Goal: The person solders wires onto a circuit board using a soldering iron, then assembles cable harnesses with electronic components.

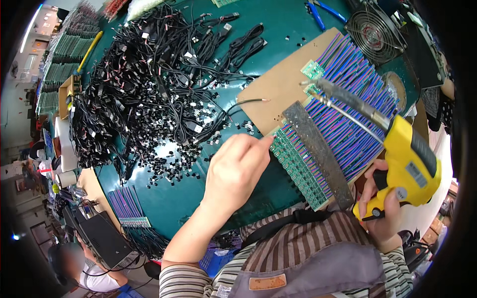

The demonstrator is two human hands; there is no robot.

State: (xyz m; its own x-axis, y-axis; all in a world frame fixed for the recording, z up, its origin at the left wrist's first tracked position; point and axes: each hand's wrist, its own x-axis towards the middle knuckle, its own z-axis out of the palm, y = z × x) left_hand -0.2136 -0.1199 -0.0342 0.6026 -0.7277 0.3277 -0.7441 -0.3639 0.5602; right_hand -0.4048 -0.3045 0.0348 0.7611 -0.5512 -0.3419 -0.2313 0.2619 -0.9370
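Observation:
My right hand (390, 218) is wrapped round the handle of a yellow soldering gun (400, 141), its metal tip reaching left over the wires. Beneath the tip lie many blue, purple and pink wires (348, 131) on a brown board (271, 97). A dark metal bar (318, 154) lies across them, and a row of small green circuit boards (299, 168) runs along its left side. My left hand (232, 171) is closed in a pinch at the upper left corner of this row; whatever its fingertips hold is hidden. One small green board (312, 69) sits apart near the soldering tip.
A big heap of black cables (144, 84) covers the left of the green table (278, 22), with small black parts strewn round it. A fan (373, 35) and blue-handled pliers (316, 17) are at the back right. Another person (102, 273) is at the lower left.

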